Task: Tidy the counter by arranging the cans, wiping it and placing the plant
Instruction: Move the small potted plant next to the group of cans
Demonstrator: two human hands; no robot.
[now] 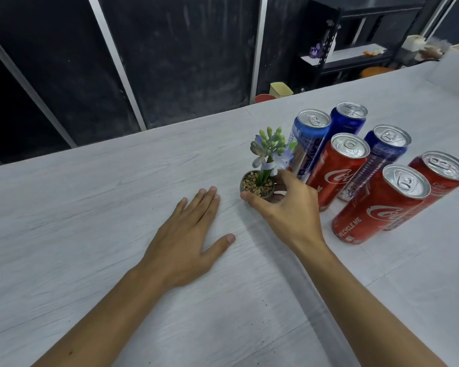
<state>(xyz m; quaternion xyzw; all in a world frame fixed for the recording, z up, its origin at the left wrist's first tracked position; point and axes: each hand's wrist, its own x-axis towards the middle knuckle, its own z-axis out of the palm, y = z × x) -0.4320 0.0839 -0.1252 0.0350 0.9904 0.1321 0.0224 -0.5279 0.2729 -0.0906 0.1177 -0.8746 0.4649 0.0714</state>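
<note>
A small potted plant [263, 178] with pale blue flowers, green buds and pebbles in a grey pot stands on the white counter [90, 207]. My right hand [289, 207] curls around the pot, thumb at its near rim, fingers behind it. My left hand [188, 234] lies flat on the counter, palm down, fingers apart, just left of the pot. Right of the plant, several cans stand upright in two rows: red cola cans [337, 170] [379, 207] [435, 186] nearer me and blue cans [308, 144] [347, 117] [382, 154] behind.
The counter's far edge runs diagonally from left to upper right, with dark wall panels behind. A black metal shelf [355, 49] stands at the back right. A yellow cup [280, 89] and an orange object sit below the far edge.
</note>
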